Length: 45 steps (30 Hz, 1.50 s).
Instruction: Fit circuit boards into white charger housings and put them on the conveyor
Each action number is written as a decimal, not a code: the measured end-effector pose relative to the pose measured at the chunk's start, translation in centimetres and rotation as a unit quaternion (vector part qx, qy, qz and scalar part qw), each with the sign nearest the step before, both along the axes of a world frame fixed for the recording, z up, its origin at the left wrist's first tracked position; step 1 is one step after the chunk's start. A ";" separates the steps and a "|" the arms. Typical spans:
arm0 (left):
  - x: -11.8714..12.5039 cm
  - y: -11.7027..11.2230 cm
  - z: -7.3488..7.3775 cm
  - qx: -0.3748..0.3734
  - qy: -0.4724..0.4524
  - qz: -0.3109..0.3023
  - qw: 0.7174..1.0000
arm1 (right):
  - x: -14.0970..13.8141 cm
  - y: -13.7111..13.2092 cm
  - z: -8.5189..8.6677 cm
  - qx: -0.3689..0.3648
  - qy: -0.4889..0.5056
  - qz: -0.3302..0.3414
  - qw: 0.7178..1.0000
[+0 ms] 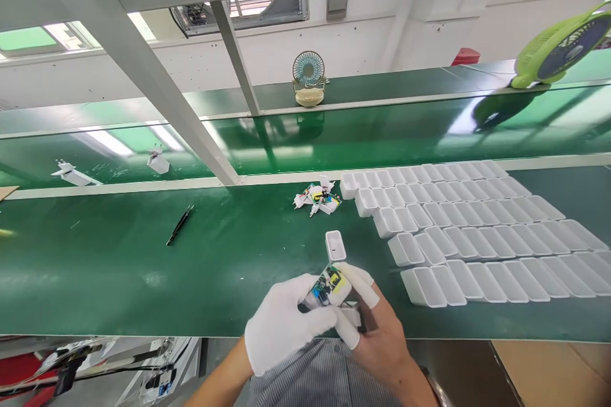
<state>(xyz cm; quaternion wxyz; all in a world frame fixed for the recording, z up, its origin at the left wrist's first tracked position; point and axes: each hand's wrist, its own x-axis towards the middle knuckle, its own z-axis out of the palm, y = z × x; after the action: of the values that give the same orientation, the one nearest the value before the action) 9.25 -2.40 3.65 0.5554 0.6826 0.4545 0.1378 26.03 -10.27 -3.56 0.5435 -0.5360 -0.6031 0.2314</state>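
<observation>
My left hand [285, 319], in a white glove, grips a small circuit board [328, 283] from its left side. On the right, my right hand [379, 324] closes on the same board, with white covers on its fingertips. Yellow, black and blue parts show on the board, and a white plastic piece sits against its right end. Just beyond the board stands an open white plastic case [335, 245] on the green bench [229, 267]. Another pale piece [352, 313] shows below the board by my right fingers; its kind is partly hidden.
Several rows of open white cases [472, 238] fill the right side. A pile of boards with white plug parts [317, 197] lies farther back. Black tweezers [180, 225] rest at left. A slanted post [143, 70], a small fan [309, 76] and a green fan [556, 51] stand beyond.
</observation>
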 end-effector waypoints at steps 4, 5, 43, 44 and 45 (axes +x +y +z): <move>1.8 -0.2 0.0 -0.018 0.040 0.046 0.998 | 0.7 -0.4 -0.3 -0.059 0.028 -0.002 0.998; 2.0 -0.2 0.0 -0.030 0.031 0.042 0.998 | 0.8 -0.6 -0.4 -0.068 0.030 -0.008 0.997; -1.4 2.6 -7.0 0.229 0.016 -0.090 0.969 | 3.3 -0.6 0.9 -0.046 -0.152 0.048 0.986; -1.4 2.7 -7.0 0.223 0.010 -0.092 0.970 | 3.4 -0.6 1.0 -0.059 -0.146 0.049 0.986; -1.5 2.8 -7.0 0.216 0.006 -0.094 0.972 | 3.5 -0.6 1.1 -0.072 -0.138 0.052 0.986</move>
<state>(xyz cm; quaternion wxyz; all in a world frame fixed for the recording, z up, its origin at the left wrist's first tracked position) 7.75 0.43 -3.34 0.4025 0.8271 0.3511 0.1753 29.49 -10.82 -2.51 0.4022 -0.5686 -0.6810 0.2262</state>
